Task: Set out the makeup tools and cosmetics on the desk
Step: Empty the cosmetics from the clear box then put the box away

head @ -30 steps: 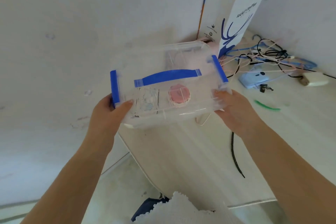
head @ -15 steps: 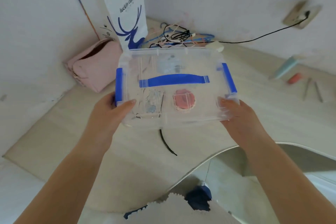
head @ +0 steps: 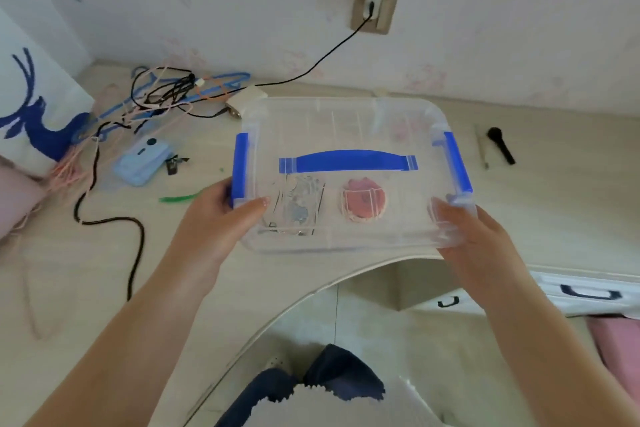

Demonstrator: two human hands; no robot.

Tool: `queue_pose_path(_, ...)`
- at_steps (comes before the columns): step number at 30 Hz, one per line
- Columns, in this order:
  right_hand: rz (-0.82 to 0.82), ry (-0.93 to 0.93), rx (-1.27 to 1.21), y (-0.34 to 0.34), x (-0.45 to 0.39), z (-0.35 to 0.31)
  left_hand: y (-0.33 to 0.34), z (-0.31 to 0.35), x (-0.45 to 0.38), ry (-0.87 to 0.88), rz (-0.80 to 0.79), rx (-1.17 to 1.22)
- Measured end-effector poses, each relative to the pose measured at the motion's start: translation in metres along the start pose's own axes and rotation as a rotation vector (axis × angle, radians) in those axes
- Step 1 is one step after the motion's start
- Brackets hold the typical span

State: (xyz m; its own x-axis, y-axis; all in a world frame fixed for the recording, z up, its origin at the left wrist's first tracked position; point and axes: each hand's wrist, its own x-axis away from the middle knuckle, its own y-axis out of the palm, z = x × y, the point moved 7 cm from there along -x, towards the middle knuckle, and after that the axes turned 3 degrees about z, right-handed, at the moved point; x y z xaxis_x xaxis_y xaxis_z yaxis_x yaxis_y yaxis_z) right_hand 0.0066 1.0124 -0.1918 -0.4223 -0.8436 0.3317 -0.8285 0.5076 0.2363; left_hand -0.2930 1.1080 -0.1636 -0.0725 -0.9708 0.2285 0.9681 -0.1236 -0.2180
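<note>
I hold a clear plastic storage box point(head: 346, 128) with a blue handle and blue side clips over the desk's front edge. My left hand point(head: 221, 218) grips its near left corner and my right hand point(head: 467, 232) grips its near right corner. The lid is on. Through it I see a round pink compact point(head: 363, 202) and a flat clear packet point(head: 298, 207) with pale blue contents. A black makeup brush point(head: 501, 149) and a thin stick-like tool point(head: 480, 149) lie on the desk point(head: 554, 204) to the right of the box.
A tangle of cables point(head: 166, 94) lies at the back left, with a black cord point(head: 114, 218) trailing forward. A light blue device point(head: 143, 161), a green strip point(head: 176, 199), a white deer-print paper bag point(head: 34, 104) and a wall socket point(head: 374, 9) are nearby. Drawers point(head: 581, 295) sit lower right.
The view has swung to the right along the desk. The box stays in both hands and now hangs over the curved front edge, with the brush and stick tool in sight at right.
</note>
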Motion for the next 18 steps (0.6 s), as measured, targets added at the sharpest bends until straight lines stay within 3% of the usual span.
queue_pose_path(8, 0.241, -0.048, -0.155, -0.088, -0.001, -0.021, 0.107, 0.016, -0.032, -0.032, -0.263, -0.007)
queue_pose_path(18, 0.386, -0.16, -0.292, -0.171, 0.007, -0.045, 0.215, 0.039, -0.043, -0.003, -0.507, 0.006)
